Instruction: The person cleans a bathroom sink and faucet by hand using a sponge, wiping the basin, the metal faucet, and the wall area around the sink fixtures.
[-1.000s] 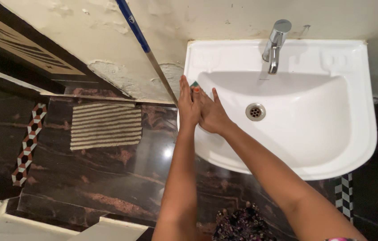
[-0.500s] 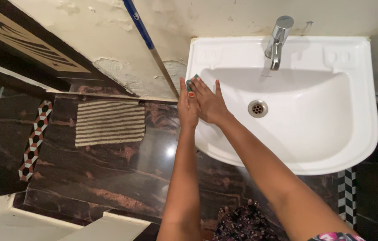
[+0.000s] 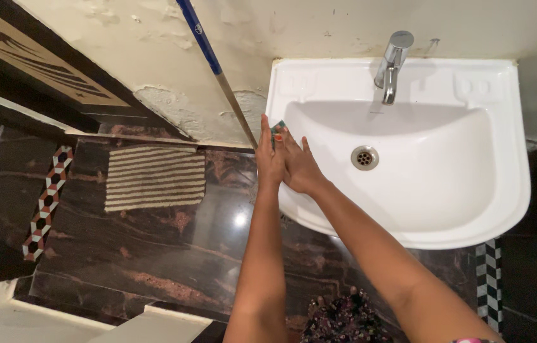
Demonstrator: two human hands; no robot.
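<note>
Our fingers press a small green scrub pad flat against the white washbasin's left rim; right hand grips it, left hand lies extended alongside, bracing. Drain and chrome tap lie rightward; a mop handle leans leftward.

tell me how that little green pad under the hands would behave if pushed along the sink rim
The green pad is mostly hidden under the right hand, beside the left hand, so it is probably thin, soft and light. On the glossy white sink rim it would likely slide easily rather than roll.
</note>
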